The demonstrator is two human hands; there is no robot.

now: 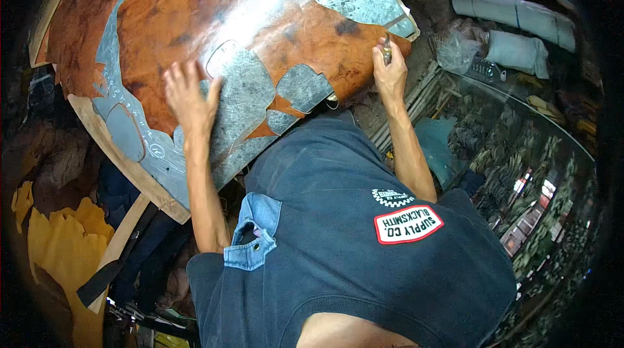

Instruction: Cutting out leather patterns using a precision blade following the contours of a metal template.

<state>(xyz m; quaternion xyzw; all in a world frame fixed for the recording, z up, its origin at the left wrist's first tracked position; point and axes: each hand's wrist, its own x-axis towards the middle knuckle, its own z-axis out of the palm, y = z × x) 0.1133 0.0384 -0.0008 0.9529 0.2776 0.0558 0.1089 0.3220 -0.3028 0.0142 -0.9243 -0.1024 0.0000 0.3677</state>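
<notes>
A large brown leather hide (188, 6) covers most of a grey metal-topped table (244, 94). Rounded gaps in the hide's near part bare the speckled metal. My left hand (192, 97) lies palm down, fingers spread, partly on the leather and partly by a gap's edge; it holds nothing. Over the hide's right edge, my right hand (390, 71) is closed around a small slim tool (387, 52) with a brass-coloured handle. Its narrow dark tip points away from me; whether it is a knife or an awl I cannot make out.
A wooden strip (120, 149) edges the table's left side. Yellow leather (68, 237) hangs below it. At the right are wrapped rolls (513, 16), a clear plastic bag (455, 52) and a glass-topped case (520, 127) with many dark items inside. My body leans close to the table's near edge.
</notes>
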